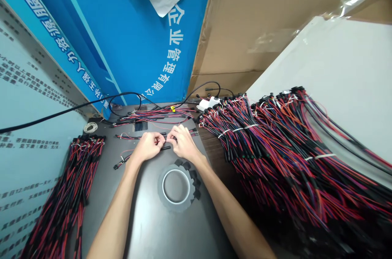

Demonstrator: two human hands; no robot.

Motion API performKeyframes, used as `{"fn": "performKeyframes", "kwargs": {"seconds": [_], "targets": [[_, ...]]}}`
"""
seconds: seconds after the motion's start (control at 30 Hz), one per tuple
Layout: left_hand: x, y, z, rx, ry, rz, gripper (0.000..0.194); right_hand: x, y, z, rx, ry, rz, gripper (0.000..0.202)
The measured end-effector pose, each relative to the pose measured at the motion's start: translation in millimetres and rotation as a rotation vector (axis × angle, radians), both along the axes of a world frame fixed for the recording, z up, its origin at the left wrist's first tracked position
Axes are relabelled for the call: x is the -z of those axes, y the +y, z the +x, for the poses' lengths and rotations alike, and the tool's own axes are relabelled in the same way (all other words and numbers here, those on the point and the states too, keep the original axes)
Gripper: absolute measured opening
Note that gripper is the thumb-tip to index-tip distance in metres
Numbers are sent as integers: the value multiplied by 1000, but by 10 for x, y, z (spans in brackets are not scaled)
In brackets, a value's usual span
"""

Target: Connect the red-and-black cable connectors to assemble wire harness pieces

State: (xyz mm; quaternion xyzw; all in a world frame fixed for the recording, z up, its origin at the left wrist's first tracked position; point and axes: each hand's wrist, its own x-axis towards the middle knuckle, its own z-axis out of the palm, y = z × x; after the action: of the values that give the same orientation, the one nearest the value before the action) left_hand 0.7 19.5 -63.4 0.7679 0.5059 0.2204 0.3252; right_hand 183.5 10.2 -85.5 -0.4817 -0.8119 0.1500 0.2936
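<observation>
My left hand (150, 145) is closed in a pinch on a thin wire harness, a bit of red wire showing at its fingers. Its fingertips meet those of my right hand (183, 143), also pinched; what lies between them is too small to make out. Under the left wrist runs a harness with a black connector (116, 166) at one end and a black sleeve (165, 148) at the other. Just beyond the hands lies another red and black harness (127, 137). Nearer me is a grey tape roll (162, 197) with cut black tape pieces (193, 175) along its right edge.
Bundled red and black harnesses (245, 144) are heaped on the right, tied with white bands. Another bundle (82, 169) lies at the left. Loose wires (153, 116) cross the back of the grey table (159, 234), near a white plug (208, 103). Blue panels stand behind.
</observation>
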Motion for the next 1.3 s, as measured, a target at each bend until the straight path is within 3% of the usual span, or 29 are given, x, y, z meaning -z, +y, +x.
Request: {"fn": "performKeyframes", "kwargs": {"seconds": [0.37, 0.67, 1.3], "targets": [[-59, -9, -75, 11, 58, -1, 22, -28, -27, -10, 38, 11, -46, 13], [-55, -26, -262, -7, 21, -63, 21, -8, -29, -10, 32, 41, -39, 13], [-26, -16, -219, -30, 10, -49, 19, -17, 6, 37, -28, 57, -138, 10]]}}
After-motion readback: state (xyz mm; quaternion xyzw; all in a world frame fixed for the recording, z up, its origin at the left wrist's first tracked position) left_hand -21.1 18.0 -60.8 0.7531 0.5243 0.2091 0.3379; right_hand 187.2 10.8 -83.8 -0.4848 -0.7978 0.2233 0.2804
